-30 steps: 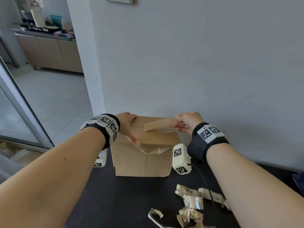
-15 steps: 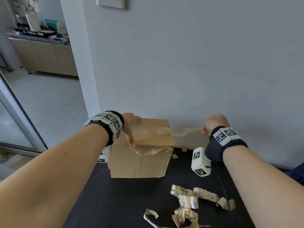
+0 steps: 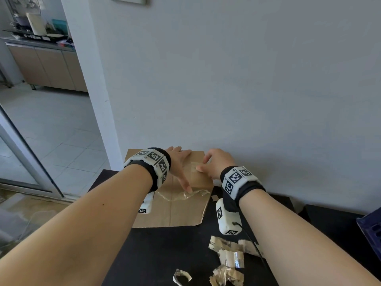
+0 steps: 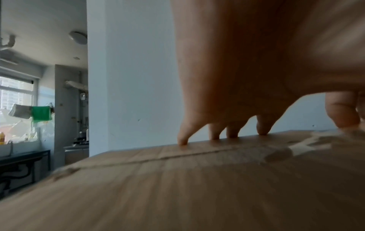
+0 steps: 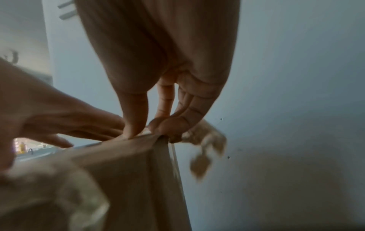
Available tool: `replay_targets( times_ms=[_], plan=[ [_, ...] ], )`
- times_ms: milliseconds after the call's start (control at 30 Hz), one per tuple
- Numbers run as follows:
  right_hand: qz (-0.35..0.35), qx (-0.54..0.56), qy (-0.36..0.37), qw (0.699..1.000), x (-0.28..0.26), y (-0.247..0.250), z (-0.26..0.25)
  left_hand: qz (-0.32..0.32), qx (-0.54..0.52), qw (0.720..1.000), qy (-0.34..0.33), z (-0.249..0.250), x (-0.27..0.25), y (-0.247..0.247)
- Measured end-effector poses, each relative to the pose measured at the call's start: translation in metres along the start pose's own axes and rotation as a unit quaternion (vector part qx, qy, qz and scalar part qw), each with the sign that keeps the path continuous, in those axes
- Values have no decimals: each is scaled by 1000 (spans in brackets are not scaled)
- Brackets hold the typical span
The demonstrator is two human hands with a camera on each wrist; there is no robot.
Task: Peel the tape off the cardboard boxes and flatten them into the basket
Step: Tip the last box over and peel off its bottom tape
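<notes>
1. At the far left, through a doorway, there is a kitchen cabinet [image 3: 47, 65] with small things on its top, and a pale tiled floor [image 3: 51, 129] before it.
2. The left hand [image 3: 179, 164] lies flat on the top of the cardboard box [image 3: 171, 211]. Its fingers [image 4: 182, 137] are spread and nearly straight, with the tips pressing on the cardboard near the far edge, and they close on nothing. The thumb reaches toward the near edge of the top.
3. The cardboard box stands on the black table [image 3: 156, 252], close to the grey wall [image 3: 247, 79]. Its top seam is visible in the left wrist view.
4. A loose piece of clear tape [image 3: 183, 195] hangs crumpled over the near top edge of the box, just beside the left thumb.
5. The right hand [image 3: 216, 164] is at the right top edge of the box. In the right wrist view the thumb presses on the top at the corner and the other fingers [image 5: 168, 125] are curled against it, pinching a brown tape strip [image 5: 205, 140]. The free end of this strip hangs beside the right side of the box; the picture is blurred there.
6. A small brown scrap [image 3: 215, 198] lies on the table just to the right of the box.
7. Nearer to the person, on the table, lie crumpled peeled tape pieces [image 3: 226, 259].
8. At the far right edge, a dark blue basket [image 3: 371, 230] is partly in view, well apart from the box.
</notes>
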State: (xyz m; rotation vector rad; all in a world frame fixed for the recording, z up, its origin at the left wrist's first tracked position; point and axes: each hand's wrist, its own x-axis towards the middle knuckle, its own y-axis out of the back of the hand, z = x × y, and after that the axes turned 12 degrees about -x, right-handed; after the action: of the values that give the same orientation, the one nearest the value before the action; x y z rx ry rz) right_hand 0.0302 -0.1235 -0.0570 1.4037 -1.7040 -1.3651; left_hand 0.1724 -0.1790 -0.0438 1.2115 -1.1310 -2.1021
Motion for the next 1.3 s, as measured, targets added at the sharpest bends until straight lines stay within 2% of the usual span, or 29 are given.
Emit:
replay_targets(
  times_ms=[167, 400, 533, 633, 700, 767, 900, 1000, 1167, 1300],
  plan=[
    [22, 3, 22, 1000, 6, 2, 10, -1, 33, 999, 13, 4, 3, 0],
    [58, 45, -60, 996, 6, 27, 66, 11, 46, 999, 18, 7, 6, -2],
    [61, 40, -135, 988, 2, 34, 94, 20, 44, 999, 20, 6, 6, -5],
    [71, -2, -228, 971, -12, 46, 135, 20, 44, 999, 25, 4, 7, -3],
    [64, 14, -282, 957, -25, 50, 156, 15, 44, 998, 32, 3, 8, -2],
    [57, 38, -300, 951, -31, 47, 164, 8, 42, 998, 37, 5, 9, -1],
    [36, 138, -265, 954, -31, 22, 151, 11, 37, 999, 34, 6, 7, -3],
    [1, 131, -221, 966, -24, -5, 139, 38, 24, 999, 19, 2, 3, -11],
    [-86, 164, -147, 972, -28, -24, 109, 87, -25, 996, -6, -5, 1, -25],
    [-59, 319, -104, 940, -34, -27, 81, 116, -46, 992, -18, -9, -3, -32]
  ],
)
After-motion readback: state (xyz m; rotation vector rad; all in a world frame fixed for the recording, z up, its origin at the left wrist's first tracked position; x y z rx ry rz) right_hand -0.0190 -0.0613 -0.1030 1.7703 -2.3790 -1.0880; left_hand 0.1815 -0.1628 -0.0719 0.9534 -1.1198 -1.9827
